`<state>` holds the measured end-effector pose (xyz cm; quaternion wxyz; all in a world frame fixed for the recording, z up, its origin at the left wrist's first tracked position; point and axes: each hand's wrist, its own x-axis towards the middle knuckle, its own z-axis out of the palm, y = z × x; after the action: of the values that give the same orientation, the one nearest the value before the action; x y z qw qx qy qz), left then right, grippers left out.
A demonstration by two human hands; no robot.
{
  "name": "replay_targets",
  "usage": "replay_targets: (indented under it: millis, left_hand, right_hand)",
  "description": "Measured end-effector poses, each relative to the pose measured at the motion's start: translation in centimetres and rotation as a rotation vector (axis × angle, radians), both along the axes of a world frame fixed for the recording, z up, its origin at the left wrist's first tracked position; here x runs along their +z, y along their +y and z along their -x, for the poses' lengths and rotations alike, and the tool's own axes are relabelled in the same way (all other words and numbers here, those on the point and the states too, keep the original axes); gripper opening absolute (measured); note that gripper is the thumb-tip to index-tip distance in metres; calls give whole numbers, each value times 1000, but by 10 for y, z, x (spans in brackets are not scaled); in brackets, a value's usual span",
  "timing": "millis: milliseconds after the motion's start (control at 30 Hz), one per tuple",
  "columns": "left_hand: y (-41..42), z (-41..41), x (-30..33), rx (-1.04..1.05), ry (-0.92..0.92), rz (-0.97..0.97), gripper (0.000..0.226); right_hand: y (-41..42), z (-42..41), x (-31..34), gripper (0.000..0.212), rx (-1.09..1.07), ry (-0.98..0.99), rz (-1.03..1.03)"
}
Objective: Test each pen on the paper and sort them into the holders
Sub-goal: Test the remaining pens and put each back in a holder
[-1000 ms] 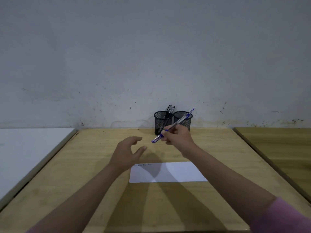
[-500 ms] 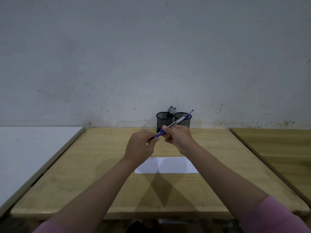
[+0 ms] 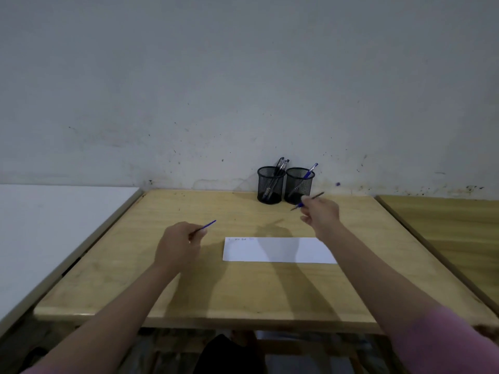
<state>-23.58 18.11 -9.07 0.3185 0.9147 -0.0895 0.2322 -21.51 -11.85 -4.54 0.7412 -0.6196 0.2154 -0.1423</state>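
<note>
Right hand is pinched shut on a pen, held up off the wooden table right in front of the two holders. That pen looks thin and dark with a bit of blue near the fingers, kinda blurry so can't say more. Left hand is closed around a skinny blue piece, maybe the cap, poking out toward 1 o'clock. The two hands are well apart.

Up at 12 o'clock against the wall there are two black mesh holders touching side by side. Left holder has a few dark pens leaning to the right. Right holder has one blue pen, also tilted right.

White paper strip lies flat between the hands, with some tiny scribbles at its top left corner.
</note>
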Motion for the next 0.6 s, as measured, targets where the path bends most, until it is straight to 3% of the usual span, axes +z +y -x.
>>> replay_targets:
  millis: [100, 433, 600]
  left_hand:
    - [0, 0, -25, 74, 149, -83, 21]
    - [-8, -3, -35, 151, 173, -239, 35]
    - [-17, 4, -32, -132, 67, -105, 48]
  right_hand:
    - [26, 12, -21, 11, 133, -20, 115]
    - [64, 13, -53, 29, 136, -112, 396]
    - [62, 7, -60, 27, 147, -124, 460]
